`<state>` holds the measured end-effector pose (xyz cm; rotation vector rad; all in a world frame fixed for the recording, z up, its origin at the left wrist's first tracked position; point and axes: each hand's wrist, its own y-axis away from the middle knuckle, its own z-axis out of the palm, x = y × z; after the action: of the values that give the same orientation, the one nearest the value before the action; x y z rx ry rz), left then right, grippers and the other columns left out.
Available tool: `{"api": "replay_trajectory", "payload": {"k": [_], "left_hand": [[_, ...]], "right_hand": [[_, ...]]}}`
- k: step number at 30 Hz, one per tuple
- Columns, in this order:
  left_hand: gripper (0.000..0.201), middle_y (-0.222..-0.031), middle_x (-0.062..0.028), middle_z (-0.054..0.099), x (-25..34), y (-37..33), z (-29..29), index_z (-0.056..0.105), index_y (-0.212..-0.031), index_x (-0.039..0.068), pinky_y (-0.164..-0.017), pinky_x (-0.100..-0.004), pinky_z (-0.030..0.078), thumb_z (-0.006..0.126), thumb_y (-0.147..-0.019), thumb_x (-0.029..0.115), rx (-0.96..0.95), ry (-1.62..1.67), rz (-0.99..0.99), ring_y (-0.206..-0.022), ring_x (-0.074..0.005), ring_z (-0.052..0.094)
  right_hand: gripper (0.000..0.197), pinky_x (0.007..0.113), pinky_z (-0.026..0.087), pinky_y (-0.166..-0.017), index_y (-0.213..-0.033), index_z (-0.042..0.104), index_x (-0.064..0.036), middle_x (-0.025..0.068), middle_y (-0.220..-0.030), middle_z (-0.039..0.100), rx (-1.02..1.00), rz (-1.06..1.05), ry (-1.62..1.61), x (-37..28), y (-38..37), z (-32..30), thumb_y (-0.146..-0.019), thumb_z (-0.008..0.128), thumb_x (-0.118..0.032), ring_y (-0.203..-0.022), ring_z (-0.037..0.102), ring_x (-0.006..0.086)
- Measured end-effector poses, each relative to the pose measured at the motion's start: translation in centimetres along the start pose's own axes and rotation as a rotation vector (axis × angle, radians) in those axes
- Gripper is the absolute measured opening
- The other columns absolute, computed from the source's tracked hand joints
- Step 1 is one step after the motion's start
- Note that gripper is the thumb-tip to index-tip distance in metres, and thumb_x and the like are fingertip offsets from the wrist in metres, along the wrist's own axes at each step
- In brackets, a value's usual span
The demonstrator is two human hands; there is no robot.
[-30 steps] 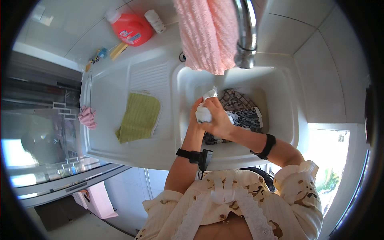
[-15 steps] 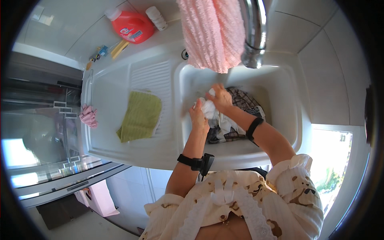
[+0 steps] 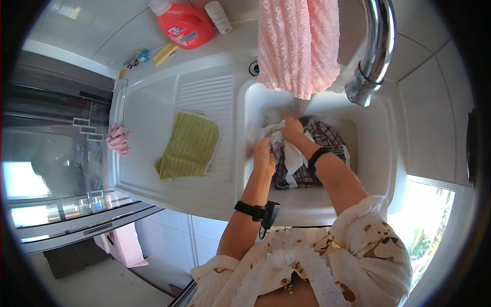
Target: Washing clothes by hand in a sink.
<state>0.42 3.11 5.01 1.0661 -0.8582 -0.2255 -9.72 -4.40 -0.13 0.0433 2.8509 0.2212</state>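
In the white sink basin (image 3: 376,169) lies a wet, dark plaid garment (image 3: 327,134) with white parts. My left hand (image 3: 264,155) is closed on the cloth at its left side. A little farther back, my right hand (image 3: 293,129) grips white fabric of the same garment. Between my hands the cloth is bunched and creased. Fingertips of both hands are partly hidden in the folds.
A pink fluffy towel (image 3: 299,48) hangs over the basin's back edge beside the chrome faucet (image 3: 371,71). On the ribbed washboard (image 3: 207,89) lies a green cloth (image 3: 189,146). A red detergent bottle (image 3: 185,25), white bottle (image 3: 219,17) and pink scrunched cloth (image 3: 118,139) stand or hang around the rim.
The white bundle between my hands has come down and loosened onto the plaid cloth. The whole view has shifted, so sink and towel appear farther right.
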Motion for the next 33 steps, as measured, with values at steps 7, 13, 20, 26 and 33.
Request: {"api": "replay_trajectory", "payload": {"k": [7, 13, 20, 26, 33], "left_hand": [[0.029, -0.085, -0.0034, 0.054, 1.6, 1.8, 1.1, 0.052, -0.09, 0.012, -0.064, -0.0315, 0.043, 0.052, -0.075, 0.037, -0.329, 0.231, 0.004, -0.076, -0.0179, 0.053], [0.029, -0.082, -0.0069, 0.057, 3.0, 3.7, 2.0, 0.054, -0.085, 0.009, -0.068, -0.0333, 0.046, 0.043, -0.083, 0.036, -0.977, 0.428, -0.207, -0.081, -0.0214, 0.055], [0.029, -0.095, -0.0065, 0.053, 1.0, 3.1, 1.5, 0.048, -0.098, 0.01, -0.074, -0.0354, 0.045, 0.037, -0.086, 0.034, -1.029, 0.429, -0.173, -0.088, -0.0213, 0.053], [0.032, -0.107, -0.0062, 0.05, 0.3, 3.1, 1.0, 0.043, -0.11, 0.01, -0.079, -0.0371, 0.044, 0.032, -0.089, 0.033, -0.422, 0.197, -0.035, -0.093, -0.0213, 0.052], [0.074, -0.125, -0.016, 0.025, 2.6, 4.6, 1.6, 0.021, -0.128, 0.011, -0.096, -0.0464, 0.024, 0.057, -0.074, 0.047, -0.159, 0.04, 0.029, -0.117, -0.0287, 0.028]], "right_hand": [[0.033, 0.034, 0.046, -0.068, -0.089, 0.054, -0.0026, 0.0144, -0.078, 0.058, -0.256, -0.195, -1.114, -2.2, 6.5, -11.0, -0.057, 0.06, -0.005, -0.074, 0.057, 0.0299], [0.032, 0.037, 0.04, -0.075, -0.086, 0.053, -0.0062, 0.0119, -0.096, 0.049, 0.218, -0.664, -0.874, -3.4, 10.9, -13.9, -0.057, 0.064, -0.012, -0.09, 0.047, 0.0314], [0.021, 0.038, 0.042, -0.062, -0.071, 0.052, -0.0074, 0.009, -0.086, 0.048, 0.427, -0.814, -0.599, -4.3, 10.6, -12.3, -0.062, 0.064, -0.022, -0.075, 0.048, 0.0296], [0.015, 0.037, 0.044, -0.066, -0.075, 0.058, -0.0103, 0.0103, -0.083, 0.054, 0.111, -0.37, -0.616, -2.8, 5.7, -9.3, -0.069, 0.057, -0.024, -0.079, 0.054, 0.03], [0.036, 0.042, 0.038, -0.082, -0.103, 0.05, -0.0148, 0.0136, -0.114, 0.041, 0.04, -0.2, -0.487, 2.2, -0.4, -1.7, -0.071, 0.058, -0.028, -0.098, 0.046, 0.0354]]}}
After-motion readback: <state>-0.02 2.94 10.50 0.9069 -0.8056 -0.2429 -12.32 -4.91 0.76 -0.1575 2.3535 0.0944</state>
